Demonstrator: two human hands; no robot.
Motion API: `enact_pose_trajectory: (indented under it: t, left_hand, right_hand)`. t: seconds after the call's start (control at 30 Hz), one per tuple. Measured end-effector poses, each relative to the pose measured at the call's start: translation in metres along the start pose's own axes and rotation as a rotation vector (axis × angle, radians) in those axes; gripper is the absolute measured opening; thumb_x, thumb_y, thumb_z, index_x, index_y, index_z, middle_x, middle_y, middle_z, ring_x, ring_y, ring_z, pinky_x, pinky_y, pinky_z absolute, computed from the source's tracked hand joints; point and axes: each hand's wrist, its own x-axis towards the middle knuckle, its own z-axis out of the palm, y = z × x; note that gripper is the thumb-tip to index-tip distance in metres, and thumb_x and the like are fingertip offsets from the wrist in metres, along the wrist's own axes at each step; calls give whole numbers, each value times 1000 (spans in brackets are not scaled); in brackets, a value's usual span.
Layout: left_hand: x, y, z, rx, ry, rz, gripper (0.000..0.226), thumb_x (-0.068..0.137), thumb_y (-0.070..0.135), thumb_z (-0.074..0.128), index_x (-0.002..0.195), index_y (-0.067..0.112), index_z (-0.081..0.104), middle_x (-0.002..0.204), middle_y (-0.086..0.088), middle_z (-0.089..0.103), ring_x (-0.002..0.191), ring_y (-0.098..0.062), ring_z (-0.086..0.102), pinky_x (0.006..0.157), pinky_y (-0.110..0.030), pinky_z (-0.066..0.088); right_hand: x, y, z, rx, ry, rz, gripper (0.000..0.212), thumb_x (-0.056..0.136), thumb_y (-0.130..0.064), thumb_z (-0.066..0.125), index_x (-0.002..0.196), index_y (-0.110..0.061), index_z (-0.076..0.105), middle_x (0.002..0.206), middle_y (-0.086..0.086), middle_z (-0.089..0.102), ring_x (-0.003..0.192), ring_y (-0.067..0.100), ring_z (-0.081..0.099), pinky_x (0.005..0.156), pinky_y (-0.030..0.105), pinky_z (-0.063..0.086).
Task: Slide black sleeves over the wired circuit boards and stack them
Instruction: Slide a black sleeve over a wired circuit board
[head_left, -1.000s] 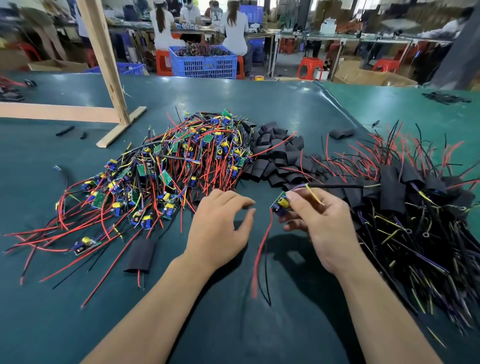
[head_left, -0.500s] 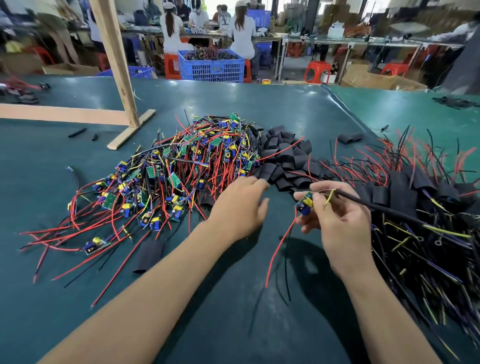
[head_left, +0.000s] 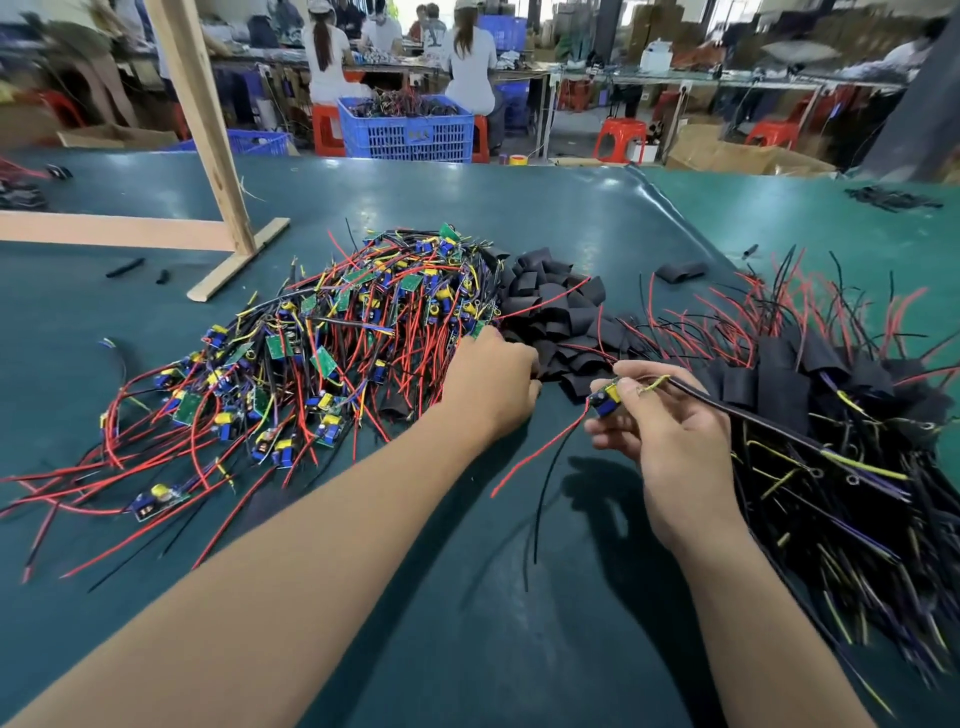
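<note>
I see a small board (head_left: 605, 399) with blue and yellow parts, red and black wires hanging from it, held above the mat (head_left: 467, 649). My right hand (head_left: 670, 441) pinches it between thumb and fingers. My left hand (head_left: 491, 387) reaches into the sleeves (head_left: 550, 306); whether its fingers grip one I cannot tell.

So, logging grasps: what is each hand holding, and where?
Right hand pinches a wired circuit board by its edge. Left hand reaches into the black sleeves; hold unclear.
</note>
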Motion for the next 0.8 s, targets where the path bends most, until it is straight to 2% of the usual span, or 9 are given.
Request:
enact_pose_trajectory:
  t: [0.17, 0.27, 0.33, 0.4, 0.47, 0.53, 0.6, 0.67, 0.8]
  left_hand:
    - [-28, 0, -3, -216, 27, -126, 16, 91, 26, 63, 100, 17, 73, 101, -6, 72, 105, -30, 59, 89, -38, 48]
    - [-45, -3, -16, -121, 32, -26, 18, 91, 29, 60, 103, 16, 63, 98, -9, 69, 96, -33, 61, 72, -34, 44]
    - [-61, -8, -25, -31, 40, 21, 25, 90, 33, 58, 110, 19, 58, 95, -8, 68, 91, -34, 62, 67, -33, 40]
    - [-78, -16, -28, -94, 82, 50, 36, 88, 33, 60, 121, 20, 56, 99, -5, 70, 95, -30, 64, 75, -35, 49]
    - [-98, -24, -28, -365, 144, 37, 44, 85, 27, 69, 127, 21, 59, 109, 2, 72, 103, -21, 65, 92, -37, 50]
    - [-115, -29, -26, -616, 227, 15, 48, 79, 17, 78, 124, 21, 63, 111, 11, 72, 107, -6, 65, 99, -33, 49]
    - [-122, -32, -21, -798, 306, -10, 49, 75, 7, 80, 119, 20, 64, 106, 15, 73, 103, 3, 66, 97, -20, 47]
    - [-122, -33, -20, -884, 358, -21, 51, 74, 1, 81, 118, 18, 62, 104, 13, 74, 99, 2, 67, 94, -12, 45]
    - [-119, -31, -17, -888, 359, 2, 55, 73, 0, 81, 120, 17, 61, 106, 12, 73, 102, 1, 67, 96, -12, 43]
  right_hand:
    - [2, -2, 1, 104, 42, -64, 22, 89, 9, 62, 97, -11, 63, 74, 1, 70, 62, 20, 68, 64, 27, 57]
    - [3, -2, 0, 165, 89, -69, 24, 90, 8, 62, 108, -7, 63, 74, -1, 72, 66, 20, 70, 68, 26, 58]
    - [4, -2, -2, 175, 91, -33, 21, 90, 5, 63, 106, -9, 66, 74, -4, 71, 67, 16, 69, 70, 24, 57]
    - [3, -2, -1, 130, 71, -20, 19, 90, 3, 64, 97, -14, 67, 71, -5, 69, 65, 14, 67, 66, 21, 55]
    - [1, -3, 2, 109, 68, -25, 18, 90, 4, 64, 91, -15, 62, 69, -2, 69, 61, 14, 66, 59, 20, 52]
    - [0, -4, 4, 157, 66, -14, 20, 92, 5, 60, 91, -14, 55, 74, 4, 71, 60, 17, 68, 56, 22, 53]
    - [-1, -6, 4, 217, 63, 2, 23, 94, 9, 53, 92, -14, 49, 79, 13, 71, 62, 22, 69, 59, 24, 56]
    - [-1, -7, 5, 227, 68, -9, 24, 94, 12, 52, 93, -12, 49, 80, 16, 67, 62, 23, 70, 61, 24, 57]
    - [-1, -7, 5, 197, 68, -51, 16, 89, 12, 59, 89, -4, 59, 68, 6, 70, 66, 23, 73, 67, 23, 58]
